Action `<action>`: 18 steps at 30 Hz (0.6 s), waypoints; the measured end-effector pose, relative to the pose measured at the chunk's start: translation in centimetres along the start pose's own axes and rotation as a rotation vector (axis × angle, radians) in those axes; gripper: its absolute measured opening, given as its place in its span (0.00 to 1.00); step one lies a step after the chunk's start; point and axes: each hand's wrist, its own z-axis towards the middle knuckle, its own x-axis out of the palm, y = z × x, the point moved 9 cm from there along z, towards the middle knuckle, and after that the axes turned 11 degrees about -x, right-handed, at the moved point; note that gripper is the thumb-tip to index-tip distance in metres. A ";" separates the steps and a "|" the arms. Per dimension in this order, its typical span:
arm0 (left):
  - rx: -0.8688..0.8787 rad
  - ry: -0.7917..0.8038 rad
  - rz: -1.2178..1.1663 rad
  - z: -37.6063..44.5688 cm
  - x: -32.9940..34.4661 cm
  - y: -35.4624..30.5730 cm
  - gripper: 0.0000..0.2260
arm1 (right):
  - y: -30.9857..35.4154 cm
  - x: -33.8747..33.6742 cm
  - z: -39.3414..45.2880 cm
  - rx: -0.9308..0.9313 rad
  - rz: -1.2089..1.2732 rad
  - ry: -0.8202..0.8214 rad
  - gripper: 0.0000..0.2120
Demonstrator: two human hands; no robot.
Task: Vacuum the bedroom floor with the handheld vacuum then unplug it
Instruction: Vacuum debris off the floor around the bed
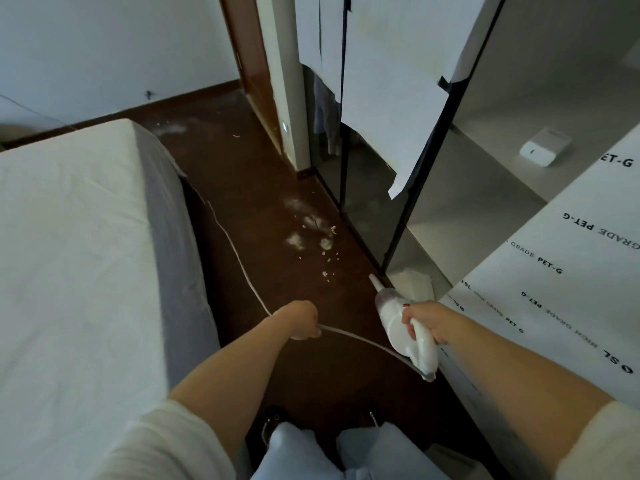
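My right hand (427, 322) grips the handle of the white handheld vacuum (391, 311), whose nozzle points down and forward at the dark brown floor (263, 188) beside the wardrobe base. My left hand (301, 320) is closed around the vacuum's white cord (239, 258), which runs from the vacuum's rear, through that hand, and away along the bed's side. White dust patches and crumbs (311, 233) lie on the floor just ahead of the nozzle. More dust (169, 128) sits farther off near the back wall.
A bed (79, 237) with a white sheet and grey side fills the left. Mirrored wardrobe doors (370, 202) with taped paper and protective film line the right. A narrow floor strip runs between them toward a wooden door frame (252, 81). My feet stand at the bottom.
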 end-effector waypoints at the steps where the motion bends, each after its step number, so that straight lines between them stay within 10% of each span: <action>1: 0.005 0.012 0.005 -0.4 0.3 -0.2 0.15 | 0.0 0.0 -0.1 -0.018 -0.043 0.008 0.19; 18: -0.011 0.028 -0.075 -4.1 3.5 8.0 0.14 | -0.9 9.3 -1.5 -0.074 -0.312 0.093 0.15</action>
